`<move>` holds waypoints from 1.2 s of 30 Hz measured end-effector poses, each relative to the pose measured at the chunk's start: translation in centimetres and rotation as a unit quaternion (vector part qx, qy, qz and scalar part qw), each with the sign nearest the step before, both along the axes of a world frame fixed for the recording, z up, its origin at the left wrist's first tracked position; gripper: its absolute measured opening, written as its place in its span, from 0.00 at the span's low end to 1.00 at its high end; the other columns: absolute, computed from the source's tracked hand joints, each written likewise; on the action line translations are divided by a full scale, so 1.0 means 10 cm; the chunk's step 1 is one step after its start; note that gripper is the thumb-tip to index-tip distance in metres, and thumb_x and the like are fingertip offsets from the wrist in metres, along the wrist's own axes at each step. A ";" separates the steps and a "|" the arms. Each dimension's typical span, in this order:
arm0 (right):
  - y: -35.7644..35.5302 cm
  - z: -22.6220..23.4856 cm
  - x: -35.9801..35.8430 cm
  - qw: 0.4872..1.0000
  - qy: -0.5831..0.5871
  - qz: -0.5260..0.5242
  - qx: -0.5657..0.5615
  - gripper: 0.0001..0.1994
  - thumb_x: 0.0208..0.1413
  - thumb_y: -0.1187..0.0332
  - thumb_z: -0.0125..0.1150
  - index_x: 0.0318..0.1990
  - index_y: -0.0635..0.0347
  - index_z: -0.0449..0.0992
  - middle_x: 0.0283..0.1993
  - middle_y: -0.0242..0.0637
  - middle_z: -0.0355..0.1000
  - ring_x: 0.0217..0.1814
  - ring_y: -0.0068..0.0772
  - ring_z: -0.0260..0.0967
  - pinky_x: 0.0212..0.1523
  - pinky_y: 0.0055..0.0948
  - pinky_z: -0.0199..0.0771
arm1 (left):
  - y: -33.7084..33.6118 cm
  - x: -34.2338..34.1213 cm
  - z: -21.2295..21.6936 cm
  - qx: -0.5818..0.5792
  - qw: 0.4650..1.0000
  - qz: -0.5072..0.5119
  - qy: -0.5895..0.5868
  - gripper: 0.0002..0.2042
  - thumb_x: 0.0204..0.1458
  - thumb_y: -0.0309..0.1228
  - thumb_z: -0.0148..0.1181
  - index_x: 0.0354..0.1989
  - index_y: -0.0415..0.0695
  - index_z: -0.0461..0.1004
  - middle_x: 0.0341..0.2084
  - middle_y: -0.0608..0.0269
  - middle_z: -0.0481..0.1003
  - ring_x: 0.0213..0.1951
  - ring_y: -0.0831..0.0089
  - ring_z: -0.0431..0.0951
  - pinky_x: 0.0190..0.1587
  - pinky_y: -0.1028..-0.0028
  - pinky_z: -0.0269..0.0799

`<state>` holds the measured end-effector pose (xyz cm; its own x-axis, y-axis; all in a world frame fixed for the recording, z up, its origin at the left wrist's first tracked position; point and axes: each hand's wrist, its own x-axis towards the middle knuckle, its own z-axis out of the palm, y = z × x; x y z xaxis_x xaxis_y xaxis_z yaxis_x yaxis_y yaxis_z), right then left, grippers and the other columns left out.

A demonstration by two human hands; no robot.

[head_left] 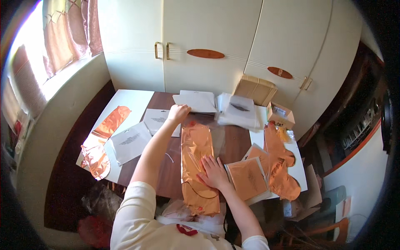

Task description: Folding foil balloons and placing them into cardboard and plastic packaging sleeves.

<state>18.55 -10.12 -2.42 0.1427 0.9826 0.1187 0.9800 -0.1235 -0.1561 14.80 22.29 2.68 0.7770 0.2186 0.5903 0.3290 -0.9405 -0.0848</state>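
Observation:
A long copper-coloured foil balloon (196,146) lies flat and upright down the middle of the table. My right hand (213,171) rests flat on its right side, fingers spread. My left hand (179,113) is closed at the near left corner of a stack of white cards (200,102), its fingers pinching the edge of a top card that sits askew. Its fingertips are partly hidden. To the left of my left arm lie two white printed cards, one (131,143) nearer and one (157,121) farther.
Another copper foil balloon (112,125) lies at the table's left end, and one more (280,166) at the right. Packed copper balloons (248,178) lie beside my right hand. Clear plastic sleeves (237,112), a brown carton (255,88) and a small open box (281,115) stand at the back.

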 end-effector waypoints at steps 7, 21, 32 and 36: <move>0.01 -0.01 -0.02 1.000 0.009 0.002 0.020 0.35 0.56 0.43 0.43 0.62 0.62 0.56 0.67 0.42 0.52 0.71 0.41 0.43 0.68 0.46 0.38 | -0.04 -0.06 -0.02 -0.060 0.997 0.034 -0.031 0.05 0.46 0.30 0.49 0.27 0.46 0.72 0.23 0.59 0.76 0.28 0.60 0.78 0.27 0.64 0.73; -0.15 0.32 0.24 0.944 0.248 0.058 0.209 0.11 0.53 0.68 0.54 0.41 0.64 0.76 0.43 0.44 0.75 0.48 0.41 0.72 0.52 0.36 0.69 | -1.48 -1.35 -0.21 -0.020 0.977 -0.211 -0.012 0.06 0.44 0.25 0.57 0.31 0.39 0.72 0.40 0.56 0.76 0.43 0.64 0.78 0.41 0.69 0.77; -0.32 0.09 0.49 0.984 0.096 0.097 0.117 0.18 0.56 0.67 0.51 0.56 0.49 0.68 0.62 0.38 0.61 0.66 0.43 0.53 0.65 0.44 0.51 | -1.66 -1.55 -0.35 -0.130 0.962 -0.235 0.037 0.10 0.47 0.26 0.52 0.38 0.40 0.71 0.46 0.56 0.74 0.50 0.63 0.73 0.55 0.66 0.68; -0.37 0.04 0.50 0.988 0.082 0.101 0.078 0.18 0.57 0.67 0.50 0.56 0.49 0.68 0.61 0.37 0.61 0.66 0.42 0.53 0.64 0.43 0.51 | -1.74 -1.61 -0.35 -0.172 0.957 -0.231 0.041 0.11 0.47 0.26 0.54 0.40 0.41 0.71 0.46 0.58 0.73 0.53 0.64 0.71 0.57 0.63 0.64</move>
